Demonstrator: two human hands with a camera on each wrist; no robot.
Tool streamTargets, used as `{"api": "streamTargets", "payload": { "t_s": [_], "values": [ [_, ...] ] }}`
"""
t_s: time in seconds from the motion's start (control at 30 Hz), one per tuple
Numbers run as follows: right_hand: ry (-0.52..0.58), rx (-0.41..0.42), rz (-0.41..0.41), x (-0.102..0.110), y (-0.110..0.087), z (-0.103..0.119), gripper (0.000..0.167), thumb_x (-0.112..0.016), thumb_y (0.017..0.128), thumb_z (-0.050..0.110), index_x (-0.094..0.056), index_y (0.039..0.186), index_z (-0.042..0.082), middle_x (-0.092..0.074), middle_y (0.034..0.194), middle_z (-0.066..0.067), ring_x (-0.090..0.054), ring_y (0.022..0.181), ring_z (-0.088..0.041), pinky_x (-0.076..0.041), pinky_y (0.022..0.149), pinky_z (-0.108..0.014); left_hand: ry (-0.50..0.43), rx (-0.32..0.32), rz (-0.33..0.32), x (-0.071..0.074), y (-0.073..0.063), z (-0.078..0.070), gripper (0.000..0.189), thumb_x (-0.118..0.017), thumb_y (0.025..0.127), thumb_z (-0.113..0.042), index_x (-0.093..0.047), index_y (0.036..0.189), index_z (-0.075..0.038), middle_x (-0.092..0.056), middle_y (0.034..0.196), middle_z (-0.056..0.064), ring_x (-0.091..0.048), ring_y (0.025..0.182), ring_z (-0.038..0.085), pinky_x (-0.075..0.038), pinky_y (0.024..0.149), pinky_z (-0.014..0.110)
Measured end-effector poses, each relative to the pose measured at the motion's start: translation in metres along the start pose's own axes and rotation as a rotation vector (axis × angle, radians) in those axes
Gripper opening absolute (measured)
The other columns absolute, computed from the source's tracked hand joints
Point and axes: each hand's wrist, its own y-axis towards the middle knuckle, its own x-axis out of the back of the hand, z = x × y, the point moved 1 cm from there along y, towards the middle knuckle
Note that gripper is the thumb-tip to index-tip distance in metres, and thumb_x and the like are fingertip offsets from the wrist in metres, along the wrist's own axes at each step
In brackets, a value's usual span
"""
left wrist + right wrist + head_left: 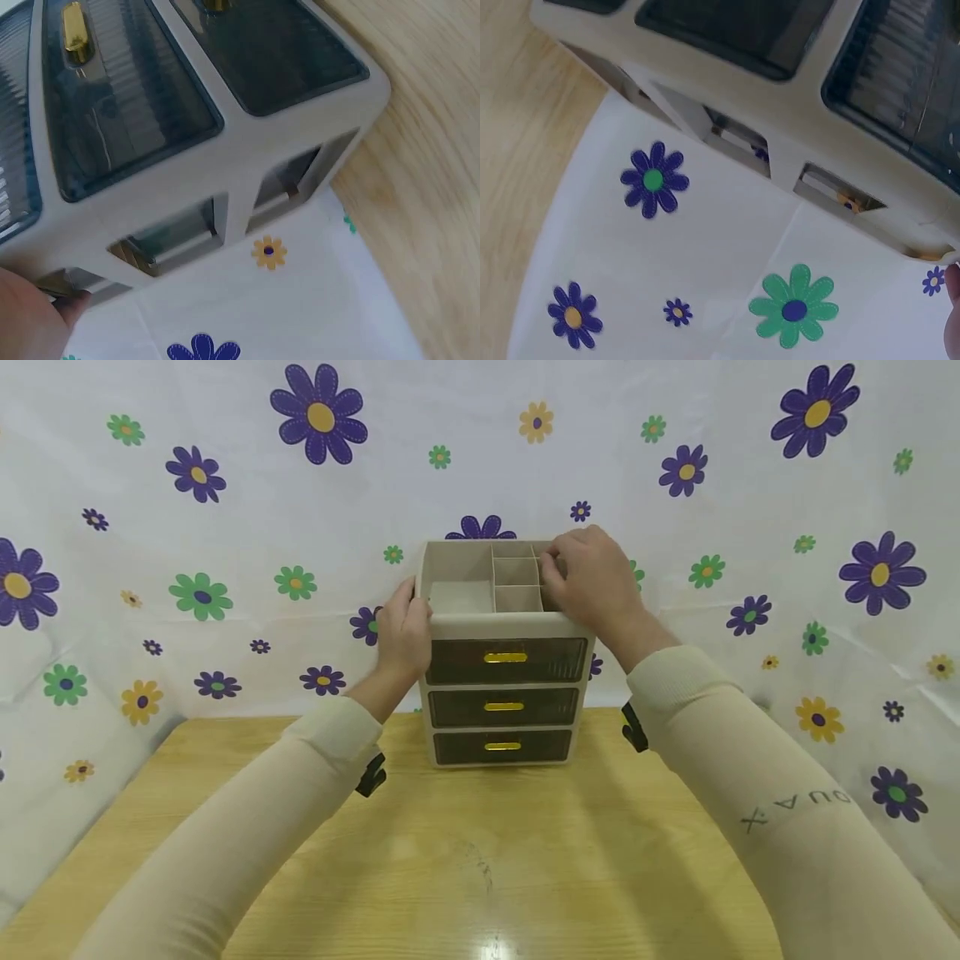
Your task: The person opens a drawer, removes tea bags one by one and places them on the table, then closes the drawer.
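A beige desktop drawer organizer [512, 628] stands upright at the back of the table, with dark see-through drawers and gold handles facing me. Its top has one wide compartment and several small ones. My left hand [405, 631] grips its left side near the top; in the left wrist view, part of that hand [34, 315] shows at a side opening. At the top right edge, my right hand [592, 572] holds the wall with curled fingers, some over the small compartments. Only a bit of the right hand [952, 300] shows in the right wrist view, touching the side.
The wooden table [480, 852] extends in front of the organizer. Behind it hangs a white cloth [247, 535] printed with purple, green and orange flowers. Dark wrist devices [371, 775] are on both forearms below the sleeves.
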Motion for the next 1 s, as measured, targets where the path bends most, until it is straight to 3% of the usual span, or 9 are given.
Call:
{"api": "streamTargets", "payload": {
  "t_s": [0.13, 0.2, 0.33, 0.53, 0.67, 0.83, 1.0],
  "values": [
    [-0.001, 0.021, -0.099, 0.002, -0.010, 0.005, 0.032, -0.047, 0.101, 0.021, -0.070, 0.099, -0.002, -0.071, 0.097, -0.016, -0.062, 0.094, -0.032, -0.056, 0.086, -0.042, 0.093, 0.068, 0.079, 0.010, 0.001, -0.003, 0.042, -0.035, 0.092, -0.025, -0.060, 0.116, -0.001, -0.063, 0.110, 0.021, -0.054, 0.097, 0.034, -0.049, 0.086, 0.051],
    [-0.012, 0.072, -0.124, 0.002, -0.019, 0.006, 0.031, -0.049, 0.100, 0.019, -0.070, 0.094, -0.003, -0.070, 0.091, -0.017, -0.062, 0.088, -0.032, -0.056, 0.081, -0.043, 0.135, 0.124, 0.145, 0.016, 0.000, -0.005, 0.042, -0.036, 0.096, -0.028, -0.060, 0.118, -0.002, -0.063, 0.114, 0.019, -0.055, 0.100, 0.034, -0.049, 0.089, 0.050],
    [-0.031, 0.255, -0.188, 0.005, -0.039, 0.008, 0.026, -0.057, 0.097, 0.017, -0.071, 0.091, -0.004, -0.070, 0.088, -0.017, -0.062, 0.085, -0.033, -0.056, 0.077, -0.043, 0.165, 0.251, 0.307, 0.030, -0.004, -0.012, 0.055, -0.039, 0.102, -0.043, -0.055, 0.137, -0.004, -0.060, 0.130, 0.017, -0.056, 0.115, 0.032, -0.049, 0.101, 0.048],
    [-0.050, 0.582, -0.297, 0.014, -0.058, 0.014, 0.013, -0.066, 0.088, 0.010, -0.073, 0.089, -0.001, -0.068, 0.082, -0.013, -0.059, 0.074, -0.029, -0.052, 0.062, -0.037, 0.102, 0.397, 0.522, 0.055, -0.003, -0.019, 0.076, -0.044, 0.100, -0.059, -0.043, 0.146, 0.002, -0.050, 0.145, 0.019, -0.059, 0.122, 0.037, -0.054, 0.102, 0.042],
    [-0.047, 0.679, -0.235, 0.019, -0.068, 0.020, 0.011, -0.066, 0.083, 0.002, -0.071, 0.093, -0.001, -0.068, 0.081, -0.011, -0.060, 0.066, -0.024, -0.052, 0.055, -0.032, 0.069, 0.452, 0.589, 0.063, 0.002, -0.022, 0.073, -0.047, 0.101, -0.054, -0.045, 0.144, 0.004, -0.051, 0.143, 0.021, -0.061, 0.122, 0.038, -0.054, 0.101, 0.043],
    [-0.078, 0.677, -0.086, 0.017, -0.080, 0.031, 0.023, -0.067, 0.079, 0.002, -0.070, 0.102, -0.002, -0.071, 0.082, -0.010, -0.063, 0.062, -0.021, -0.054, 0.051, -0.029, 0.057, 0.485, 0.642, 0.066, 0.007, -0.031, 0.062, -0.044, 0.104, -0.047, -0.049, 0.138, 0.004, -0.058, 0.133, 0.022, -0.066, 0.111, 0.033, -0.058, 0.095, 0.041],
    [-0.121, 0.700, 0.010, 0.007, -0.091, 0.039, 0.022, -0.067, 0.078, 0.005, -0.070, 0.100, 0.001, -0.067, 0.074, -0.005, -0.056, 0.058, -0.016, -0.048, 0.047, -0.024, 0.018, 0.552, 0.697, 0.058, 0.009, -0.039, 0.056, -0.034, 0.106, -0.042, -0.047, 0.137, 0.002, -0.059, 0.124, 0.025, -0.068, 0.101, 0.034, -0.060, 0.090, 0.043]
  ]
}}
